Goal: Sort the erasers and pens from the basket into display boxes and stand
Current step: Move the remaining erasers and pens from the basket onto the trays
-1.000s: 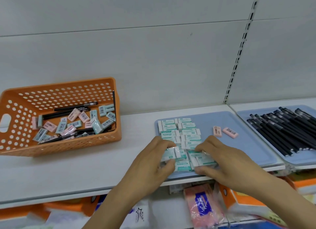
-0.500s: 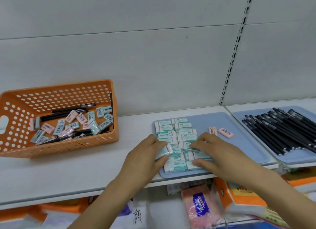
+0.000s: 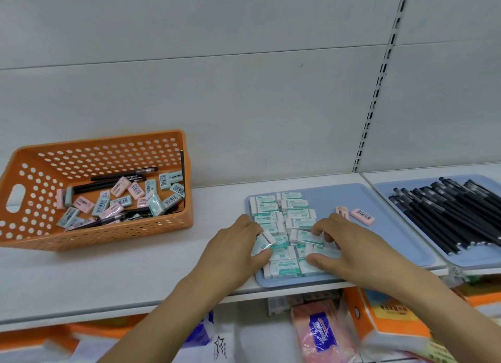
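My hands have slid further up the green erasers [image 3: 287,221].
Left hand [image 3: 233,254] pinches one eraser [image 3: 262,243]; right hand [image 3: 349,251] fingers curl on another; next, square the rows.

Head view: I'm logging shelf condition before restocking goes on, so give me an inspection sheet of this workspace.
Surface: white shelf, two blue trays on it.
Job's things: orange basket still holds mixed erasers and black pens; left blue tray carries rows of green-white erasers plus two pink erasers; right blue tray carries black pens.
Clutter: packaged goods on the shelf below.
Grippers: left hand pinches one eraser; right hand rests curled fingers on the rows.
Cables: nothing seen.
Surroundings: white back panel with slotted upright.
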